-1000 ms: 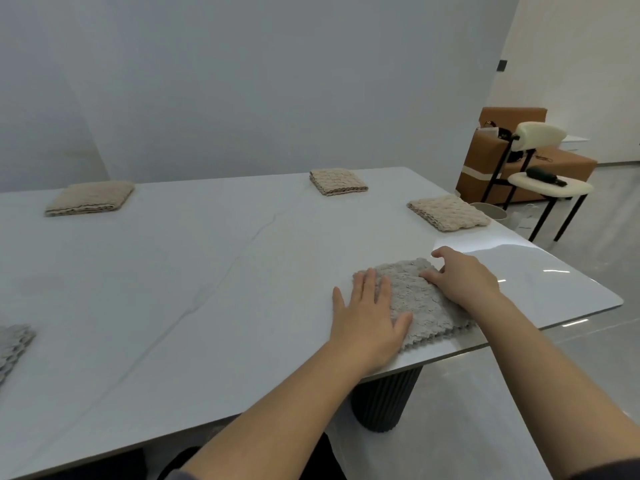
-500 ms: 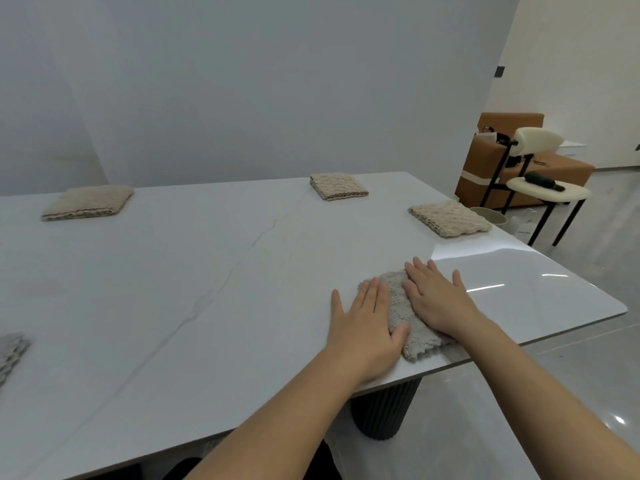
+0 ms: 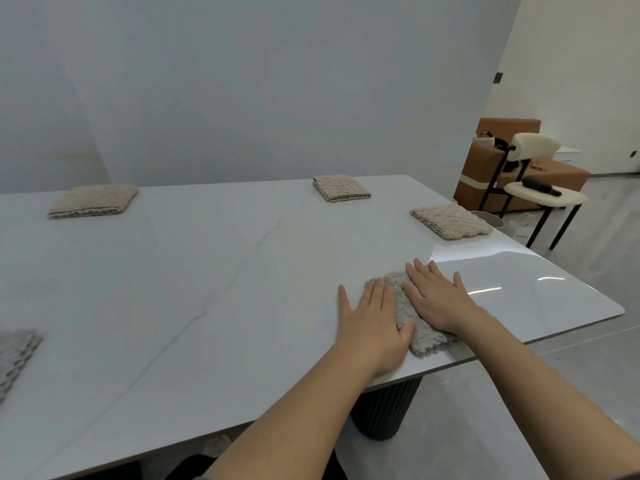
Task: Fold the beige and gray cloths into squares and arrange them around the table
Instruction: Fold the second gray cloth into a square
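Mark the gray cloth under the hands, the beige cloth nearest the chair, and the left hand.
gray cloth (image 3: 426, 339), head view, its uncovered near corner.
beige cloth (image 3: 450, 220), head view, middle of its top face.
left hand (image 3: 372, 317), head view, back of the hand.

The table (image 3: 214, 278) top is smooth and shiny like polished stone, white with thin gray lines, and its round leg (image 3: 384, 410) is dark with ridges. The near gray cloth (image 3: 426, 341) looks soft and bumpy, and the far left beige cloth (image 3: 93, 199), the far middle beige cloth (image 3: 341, 188) and the right beige cloth (image 3: 452, 220) look thick, woven and not shiny.
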